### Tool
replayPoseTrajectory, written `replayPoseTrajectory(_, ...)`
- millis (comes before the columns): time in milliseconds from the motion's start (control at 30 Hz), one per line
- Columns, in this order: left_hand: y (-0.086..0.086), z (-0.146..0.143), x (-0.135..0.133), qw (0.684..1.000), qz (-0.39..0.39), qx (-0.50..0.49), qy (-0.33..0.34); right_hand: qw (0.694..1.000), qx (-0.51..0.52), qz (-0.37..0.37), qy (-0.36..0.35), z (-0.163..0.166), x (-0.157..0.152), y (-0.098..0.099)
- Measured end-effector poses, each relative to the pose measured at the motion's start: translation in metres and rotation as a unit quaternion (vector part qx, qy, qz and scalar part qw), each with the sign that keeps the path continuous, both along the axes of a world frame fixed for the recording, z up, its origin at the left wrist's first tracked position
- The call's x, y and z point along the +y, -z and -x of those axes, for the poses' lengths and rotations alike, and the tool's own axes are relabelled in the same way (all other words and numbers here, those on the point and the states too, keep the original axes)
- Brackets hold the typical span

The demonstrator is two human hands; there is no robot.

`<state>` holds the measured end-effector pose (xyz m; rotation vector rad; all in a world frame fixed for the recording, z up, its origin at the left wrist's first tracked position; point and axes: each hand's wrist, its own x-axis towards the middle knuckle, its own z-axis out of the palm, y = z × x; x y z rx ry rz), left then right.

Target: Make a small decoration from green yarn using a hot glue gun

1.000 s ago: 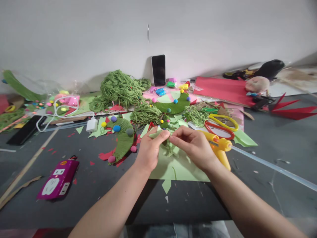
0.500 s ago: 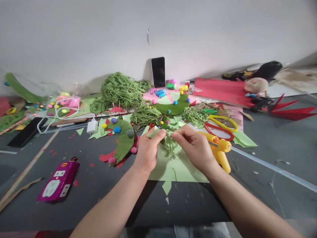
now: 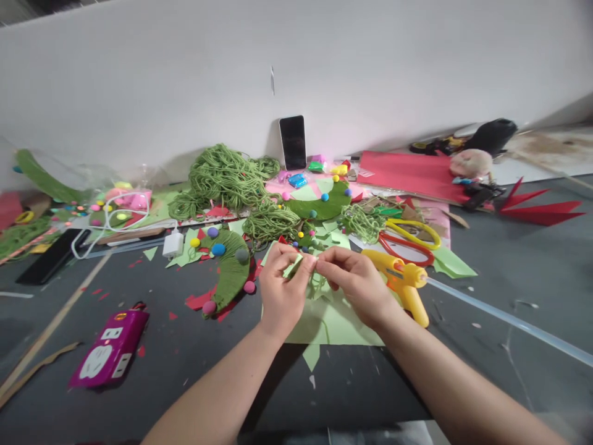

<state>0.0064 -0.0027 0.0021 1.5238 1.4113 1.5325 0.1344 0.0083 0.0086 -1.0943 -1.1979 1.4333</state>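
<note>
My left hand (image 3: 285, 284) is closed around a small piece of light green paper (image 3: 293, 266), partly covered by its fingers. My right hand (image 3: 354, 278) pinches at the left thumb, the fingertips of both hands meeting; what lies between them is too small to make out. Green yarn (image 3: 318, 284) shows just below the fingertips, over a light green paper sheet (image 3: 310, 324). Beside my right hand lies a yellow glue gun (image 3: 405, 281) with a clear glue stick. Left of my hands is a green yarn-wrapped crescent (image 3: 231, 266) with coloured pom-poms.
Behind the hands are a heap of green yarn (image 3: 225, 176), another green crescent (image 3: 319, 207) and a phone (image 3: 293, 142) propped on the wall. Scissors with red and yellow handles (image 3: 412, 232) lie right. A purple packet (image 3: 111, 346) and white charger (image 3: 173, 243) are left.
My hands have come closer together, fingertips now meeting. The left fingers have curled further over the green paper. The view has tilted slightly.
</note>
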Motion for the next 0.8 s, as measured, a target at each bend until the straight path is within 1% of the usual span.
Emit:
replayPoseTrajectory(67, 0.002, -0.001, 0.001, 0.998, 0.033, -0.046, 0.006, 1.000, -0.001, -0.011, 0.001, 0.001, 0.000, 0.001)
replayPoseTrajectory(133, 0.004, 0.000, 0.005, 0.985, 0.088, -0.150, 0.009, 0.999, -0.022, -0.036, -0.001, 0.001, -0.001, 0.002)
replayPoseTrajectory(233, 0.003, 0.005, 0.015, 0.933, 0.156, -0.324, 0.001, 0.990, -0.102, -0.102, 0.007, 0.001, -0.002, 0.003)
replayPoseTrajectory(300, 0.000, 0.011, 0.024, 0.893, 0.173, -0.415, -0.026, 0.972, -0.179, -0.152, 0.003, 0.000, -0.004, 0.003)
replayPoseTrajectory(333, -0.002, 0.014, 0.028, 0.875, 0.170, -0.452, -0.037, 0.961, -0.218, -0.170, -0.003, 0.000, -0.004, 0.003)
replayPoseTrajectory(433, -0.007, 0.023, 0.036, 0.831, 0.183, -0.521, -0.069, 0.933, -0.313, -0.179, -0.011, 0.000, -0.005, 0.004)
replayPoseTrajectory(500, -0.009, 0.026, 0.038, 0.810, 0.199, -0.546, -0.077, 0.919, -0.352, -0.178, 0.009, 0.001, -0.004, 0.006)
replayPoseTrajectory(567, -0.009, 0.028, 0.040, 0.800, 0.204, -0.560, -0.073, 0.904, -0.379, -0.194, 0.029, 0.001, -0.001, 0.009)
replayPoseTrajectory(633, -0.008, 0.030, 0.041, 0.797, 0.205, -0.564, -0.068, 0.890, -0.405, -0.209, 0.034, 0.002, 0.002, 0.012)
replayPoseTrajectory(800, -0.007, 0.034, 0.040, 0.826, 0.194, -0.527, -0.042, 0.876, -0.410, -0.248, 0.046, 0.002, 0.005, 0.019)
